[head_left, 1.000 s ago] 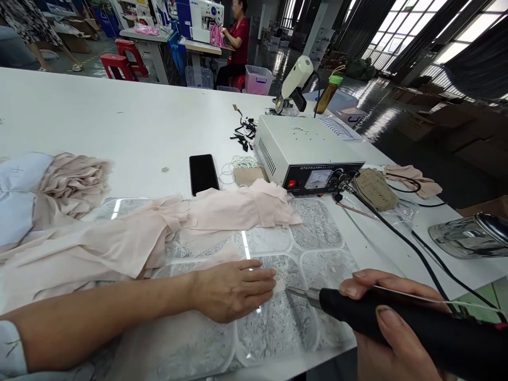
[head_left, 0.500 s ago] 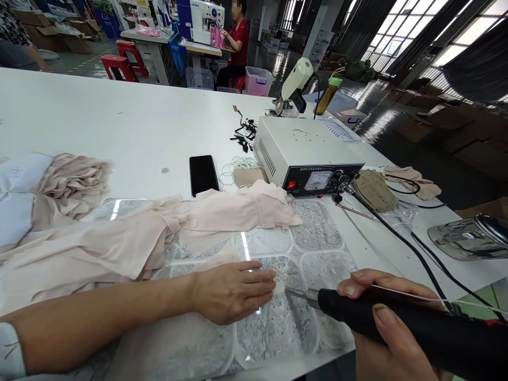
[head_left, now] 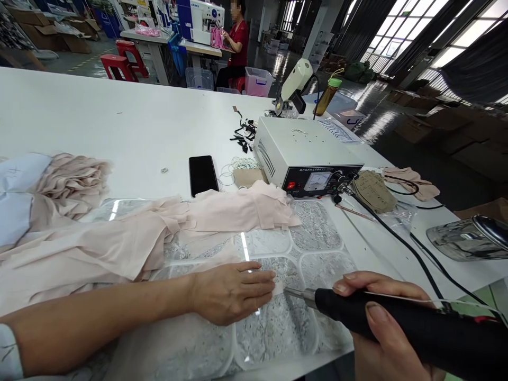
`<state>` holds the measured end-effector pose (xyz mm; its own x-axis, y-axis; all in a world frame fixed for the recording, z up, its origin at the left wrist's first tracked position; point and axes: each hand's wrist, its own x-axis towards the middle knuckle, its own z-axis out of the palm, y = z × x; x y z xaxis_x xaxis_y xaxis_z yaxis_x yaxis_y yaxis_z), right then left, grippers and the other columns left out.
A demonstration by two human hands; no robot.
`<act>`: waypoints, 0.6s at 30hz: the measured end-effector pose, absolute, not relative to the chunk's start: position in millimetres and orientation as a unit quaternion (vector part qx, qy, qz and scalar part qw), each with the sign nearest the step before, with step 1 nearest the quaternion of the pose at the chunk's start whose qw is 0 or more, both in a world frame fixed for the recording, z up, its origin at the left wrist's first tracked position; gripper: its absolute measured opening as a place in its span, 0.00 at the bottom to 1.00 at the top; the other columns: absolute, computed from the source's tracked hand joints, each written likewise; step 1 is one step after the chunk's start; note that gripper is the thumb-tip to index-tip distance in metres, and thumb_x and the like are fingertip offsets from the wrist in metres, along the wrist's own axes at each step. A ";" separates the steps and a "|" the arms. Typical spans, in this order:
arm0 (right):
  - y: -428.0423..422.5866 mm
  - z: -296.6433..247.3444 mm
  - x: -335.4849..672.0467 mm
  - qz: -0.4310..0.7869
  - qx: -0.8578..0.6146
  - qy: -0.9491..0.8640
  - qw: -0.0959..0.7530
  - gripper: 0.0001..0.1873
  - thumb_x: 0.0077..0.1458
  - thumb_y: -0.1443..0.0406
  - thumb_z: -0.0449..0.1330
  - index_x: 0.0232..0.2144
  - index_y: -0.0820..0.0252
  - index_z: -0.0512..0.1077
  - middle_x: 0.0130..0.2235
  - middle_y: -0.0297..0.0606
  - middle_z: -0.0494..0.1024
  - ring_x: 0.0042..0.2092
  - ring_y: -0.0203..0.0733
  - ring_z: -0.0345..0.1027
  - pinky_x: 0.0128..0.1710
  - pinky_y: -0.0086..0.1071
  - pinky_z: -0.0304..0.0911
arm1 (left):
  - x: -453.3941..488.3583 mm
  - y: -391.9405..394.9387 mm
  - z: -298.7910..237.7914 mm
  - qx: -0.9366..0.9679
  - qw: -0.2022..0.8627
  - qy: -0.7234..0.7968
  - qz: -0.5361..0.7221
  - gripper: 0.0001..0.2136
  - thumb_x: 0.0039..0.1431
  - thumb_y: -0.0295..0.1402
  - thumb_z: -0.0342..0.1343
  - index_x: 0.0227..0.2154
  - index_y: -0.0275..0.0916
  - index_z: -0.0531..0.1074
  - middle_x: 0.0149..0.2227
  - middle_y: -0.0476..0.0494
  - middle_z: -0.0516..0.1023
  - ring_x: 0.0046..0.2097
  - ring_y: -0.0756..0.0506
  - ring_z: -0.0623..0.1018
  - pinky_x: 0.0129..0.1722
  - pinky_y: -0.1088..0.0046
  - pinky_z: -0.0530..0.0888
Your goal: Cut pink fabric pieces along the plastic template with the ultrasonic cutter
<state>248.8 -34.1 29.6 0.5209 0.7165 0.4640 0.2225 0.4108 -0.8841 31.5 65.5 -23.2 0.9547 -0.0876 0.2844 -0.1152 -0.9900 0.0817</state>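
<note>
My left hand (head_left: 234,292) lies flat, palm down, with its fingers stretched out over a thin pale fabric piece (head_left: 279,287) on a clear patterned mat (head_left: 273,333). In my right hand (head_left: 391,323) is a handheld ultrasonic welder (head_left: 413,330), a thick black cylinder with a narrow metal tip. That tip points left, at the edge of the fabric just past my left fingertips. Whether it touches the cloth I cannot tell. Beyond my left hand, pale pink fabric pieces (head_left: 242,209) lie in a row, with a larger heap (head_left: 91,248) at the left.
A grey control box (head_left: 309,153) stands behind the mat, with a black cable (head_left: 397,238) running to the right. Nearby are a phone (head_left: 203,175), a glass jar (head_left: 468,238) and black scraps (head_left: 244,135). A person in red (head_left: 238,39) sits at a sewing machine (head_left: 206,24).
The handheld welder and my right hand have shifted very slightly left. My left hand keeps its place on the fabric.
</note>
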 end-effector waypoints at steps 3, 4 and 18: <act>-33.4 28.9 250.6 0.166 -0.514 -0.452 0.709 0.07 0.47 0.67 0.60 0.32 0.59 0.68 0.30 0.35 0.75 0.29 0.42 0.69 0.33 0.43 0.66 | 31.5 65.8 -23.3 0.987 0.048 -0.054 0.143 0.16 0.68 0.27 0.43 0.53 0.25 0.69 0.57 0.33 0.70 0.62 0.38 0.65 0.60 0.59 0.64; -33.1 29.2 250.9 0.162 -0.514 -0.450 0.712 0.07 0.47 0.67 0.60 0.32 0.59 0.68 0.30 0.35 0.75 0.29 0.42 0.69 0.33 0.42 0.66 | 31.6 66.0 -23.4 0.987 0.047 -0.056 0.143 0.16 0.68 0.27 0.43 0.53 0.25 0.69 0.57 0.33 0.70 0.62 0.38 0.65 0.60 0.59 0.64; -24.4 23.0 248.1 0.169 -0.487 -0.442 0.734 0.09 0.46 0.68 0.57 0.34 0.60 0.68 0.31 0.36 0.74 0.29 0.43 0.68 0.32 0.42 0.65 | 31.8 65.6 -23.3 0.987 0.041 -0.053 0.149 0.17 0.68 0.27 0.42 0.52 0.26 0.70 0.57 0.33 0.70 0.61 0.38 0.66 0.60 0.60 0.65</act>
<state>248.1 -24.4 23.0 0.5514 0.6794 0.4841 0.1829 0.4677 -0.8648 31.8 65.6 -23.3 0.9501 -0.0921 0.2980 -0.1168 -0.9910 0.0661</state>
